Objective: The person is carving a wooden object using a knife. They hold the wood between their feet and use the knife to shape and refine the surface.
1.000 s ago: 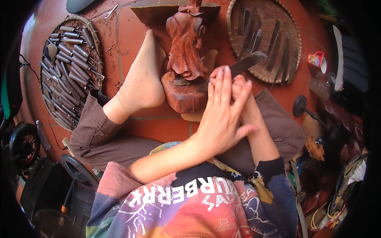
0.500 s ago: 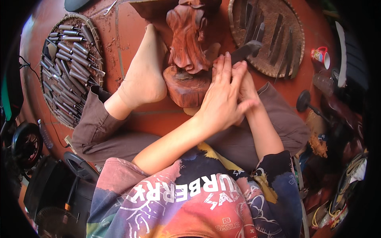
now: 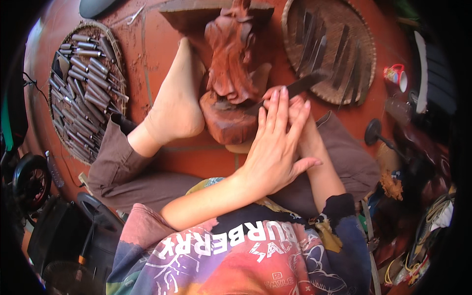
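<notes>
A carved reddish-brown wooden figure (image 3: 227,54) lies on the floor between my legs, its thick rounded base (image 3: 228,122) towards me. My right hand (image 3: 302,115) is closed around a long dark flat file (image 3: 301,86), mostly hidden under my other hand. One end of the file reaches the wood just above the base, and the other sticks out to the upper right. Across the back of my right hand lies my left hand (image 3: 276,142), flat, its fingers stretched out and thumb apart. The file's exact contact with the wood is partly hidden.
A woven tray (image 3: 123,54) packed with wooden-handled carving tools is at left. Another round woven tray (image 3: 371,54) with several dark files lies at upper right. Beyond it are a red mug (image 3: 395,76) and a black round-based stand (image 3: 373,132). My bare foot (image 3: 179,105) flanks the figure.
Both hands and the file have come slightly towards me, and the file lies a little flatter. The whole view has also shifted a bit; my left hand still rests over the right.
</notes>
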A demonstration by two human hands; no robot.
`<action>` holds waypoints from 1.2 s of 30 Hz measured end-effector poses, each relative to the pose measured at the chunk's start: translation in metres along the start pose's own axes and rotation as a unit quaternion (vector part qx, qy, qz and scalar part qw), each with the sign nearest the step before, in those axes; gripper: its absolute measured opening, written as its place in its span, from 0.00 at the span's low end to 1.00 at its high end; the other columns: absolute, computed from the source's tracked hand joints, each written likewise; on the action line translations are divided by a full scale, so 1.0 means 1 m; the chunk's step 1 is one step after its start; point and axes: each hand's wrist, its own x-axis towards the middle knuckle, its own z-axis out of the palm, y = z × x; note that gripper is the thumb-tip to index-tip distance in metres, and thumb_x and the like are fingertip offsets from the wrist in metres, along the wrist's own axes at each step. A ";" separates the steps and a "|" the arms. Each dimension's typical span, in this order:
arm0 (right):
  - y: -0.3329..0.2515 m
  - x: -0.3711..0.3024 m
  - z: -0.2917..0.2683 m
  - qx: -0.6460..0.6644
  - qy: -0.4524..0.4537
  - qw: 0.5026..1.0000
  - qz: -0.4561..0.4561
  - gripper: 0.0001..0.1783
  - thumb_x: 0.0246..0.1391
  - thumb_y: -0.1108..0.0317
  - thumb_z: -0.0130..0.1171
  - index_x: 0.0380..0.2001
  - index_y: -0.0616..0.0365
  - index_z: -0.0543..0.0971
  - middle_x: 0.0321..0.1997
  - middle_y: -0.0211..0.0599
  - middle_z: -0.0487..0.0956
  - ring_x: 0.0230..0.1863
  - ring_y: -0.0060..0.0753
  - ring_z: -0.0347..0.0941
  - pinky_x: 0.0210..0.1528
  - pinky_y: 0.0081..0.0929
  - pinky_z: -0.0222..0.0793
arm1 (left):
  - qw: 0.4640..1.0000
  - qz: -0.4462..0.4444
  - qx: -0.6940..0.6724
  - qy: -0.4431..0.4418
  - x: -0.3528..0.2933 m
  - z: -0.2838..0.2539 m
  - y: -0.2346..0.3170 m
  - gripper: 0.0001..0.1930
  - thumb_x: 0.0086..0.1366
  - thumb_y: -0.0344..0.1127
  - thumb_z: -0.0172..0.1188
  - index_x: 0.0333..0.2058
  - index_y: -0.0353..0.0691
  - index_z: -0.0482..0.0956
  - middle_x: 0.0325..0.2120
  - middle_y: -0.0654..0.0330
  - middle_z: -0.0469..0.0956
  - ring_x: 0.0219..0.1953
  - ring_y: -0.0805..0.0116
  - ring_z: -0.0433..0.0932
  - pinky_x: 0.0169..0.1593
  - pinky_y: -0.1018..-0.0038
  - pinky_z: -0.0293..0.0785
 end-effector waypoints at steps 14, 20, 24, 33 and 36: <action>-0.023 0.019 0.007 0.023 0.028 0.998 0.043 0.12 0.51 0.76 0.58 0.40 0.66 0.77 0.33 0.35 0.79 0.36 0.22 0.76 0.40 0.21 0.73 | 0.992 -0.090 -0.094 -0.009 -0.043 -0.035 0.009 0.48 0.53 0.41 0.66 0.64 0.29 0.44 0.38 0.43 0.72 0.41 0.48 0.74 0.43 0.64 0.72; -0.019 0.011 0.021 -0.037 0.040 0.998 0.027 0.10 0.48 0.77 0.61 0.36 0.63 0.77 0.32 0.32 0.79 0.34 0.20 0.75 0.38 0.17 0.71 | 0.990 -0.126 -0.051 -0.024 -0.052 -0.020 -0.005 0.52 0.56 0.44 0.64 0.64 0.29 0.35 0.19 0.47 0.74 0.23 0.49 0.77 0.26 0.63 0.72; -0.011 0.010 0.025 -0.075 0.032 0.997 -0.017 0.08 0.48 0.77 0.61 0.33 0.61 0.75 0.30 0.30 0.77 0.31 0.19 0.74 0.35 0.16 0.70 | 0.985 -0.148 -0.068 -0.049 -0.051 -0.023 -0.001 0.51 0.57 0.42 0.63 0.64 0.29 0.34 0.16 0.45 0.74 0.21 0.45 0.76 0.25 0.60 0.71; -0.011 0.007 0.031 -0.040 0.054 0.997 -0.027 0.06 0.48 0.79 0.59 0.32 0.61 0.75 0.29 0.31 0.77 0.30 0.19 0.73 0.33 0.18 0.71 | 0.984 -0.146 -0.102 -0.023 -0.054 -0.020 0.002 0.50 0.57 0.39 0.61 0.64 0.29 0.32 0.16 0.42 0.74 0.20 0.42 0.76 0.26 0.55 0.72; -0.008 0.026 0.016 -0.051 0.075 0.995 -0.032 0.07 0.48 0.79 0.58 0.32 0.62 0.75 0.29 0.33 0.77 0.31 0.21 0.74 0.34 0.18 0.72 | 0.984 -0.164 0.003 -0.065 -0.032 -0.008 -0.013 0.50 0.57 0.39 0.61 0.64 0.30 0.33 0.14 0.43 0.74 0.20 0.42 0.76 0.25 0.56 0.73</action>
